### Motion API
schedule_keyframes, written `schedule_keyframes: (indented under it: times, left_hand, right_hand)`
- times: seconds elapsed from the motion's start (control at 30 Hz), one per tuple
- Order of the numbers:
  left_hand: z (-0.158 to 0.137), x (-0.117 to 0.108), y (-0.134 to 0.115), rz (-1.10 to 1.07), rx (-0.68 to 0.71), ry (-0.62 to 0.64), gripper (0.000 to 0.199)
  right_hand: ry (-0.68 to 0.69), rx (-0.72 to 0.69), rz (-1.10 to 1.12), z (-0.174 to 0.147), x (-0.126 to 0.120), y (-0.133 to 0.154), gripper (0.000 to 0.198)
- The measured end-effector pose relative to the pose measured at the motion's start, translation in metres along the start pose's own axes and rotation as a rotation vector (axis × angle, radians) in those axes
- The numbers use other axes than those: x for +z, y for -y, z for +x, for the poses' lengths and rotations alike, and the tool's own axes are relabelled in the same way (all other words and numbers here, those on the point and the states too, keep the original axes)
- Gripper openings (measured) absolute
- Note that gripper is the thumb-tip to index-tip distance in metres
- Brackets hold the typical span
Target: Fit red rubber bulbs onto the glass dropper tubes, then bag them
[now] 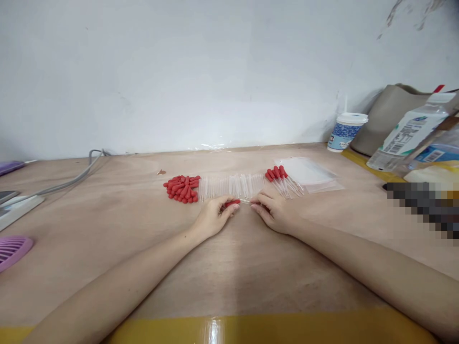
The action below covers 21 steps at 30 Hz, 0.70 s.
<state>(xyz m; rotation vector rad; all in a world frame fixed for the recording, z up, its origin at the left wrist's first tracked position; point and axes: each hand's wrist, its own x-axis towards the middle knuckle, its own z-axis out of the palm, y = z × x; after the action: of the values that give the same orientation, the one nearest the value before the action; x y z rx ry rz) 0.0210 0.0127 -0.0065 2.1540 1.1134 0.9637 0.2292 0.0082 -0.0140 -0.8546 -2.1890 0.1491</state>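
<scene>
Between finger and thumb, my left hand [214,215] pinches a red rubber bulb [233,202]. My right hand [273,210] is closed on a thin clear dropper tube [245,201], whose left end meets or nearly meets the bulb's mouth. Behind my hands lies a row of clear tubes [229,185]. A heap of red bulbs [182,189] sits at the row's left end. To the right, several droppers [283,179] with red bulbs on their tubes lie together, partly hidden by my right hand.
Clear plastic bags [304,171] lie behind the droppers. At the back right stand a lidded cup [346,133], a leaning plastic bottle [409,131] and a grey-brown bag [383,114]. A grey cable [77,177] and a purple slatted object [14,251] are on the left.
</scene>
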Motion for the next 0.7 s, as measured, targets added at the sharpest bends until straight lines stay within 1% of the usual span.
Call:
schedule_keyframes:
  times: [0.1,0.2,0.37,0.6,0.7]
  left_hand:
    - [0.0,0.003,0.003,-0.138,-0.055,-0.003,0.027]
    - [0.001,0.004,0.005,-0.21,-0.083,0.004,0.027]
    - [0.001,0.002,0.006,-0.235,-0.059,0.047,0.026]
    - [-0.001,-0.003,0.0,-0.196,-0.032,0.126,0.025]
    - [-0.002,-0.004,-0.002,-0.186,-0.026,0.167,0.023]
  right_hand:
    - [0.006,0.0,0.039,0.0,0.0,0.0,0.013]
    - [0.017,-0.004,0.075,0.001,0.0,-0.002,0.013]
    - [0.042,-0.026,0.153,0.002,0.0,-0.006,0.012]
    - [0.121,-0.035,0.217,0.003,-0.002,-0.01,0.014]
    - [0.15,-0.068,0.209,0.003,-0.003,-0.014,0.016]
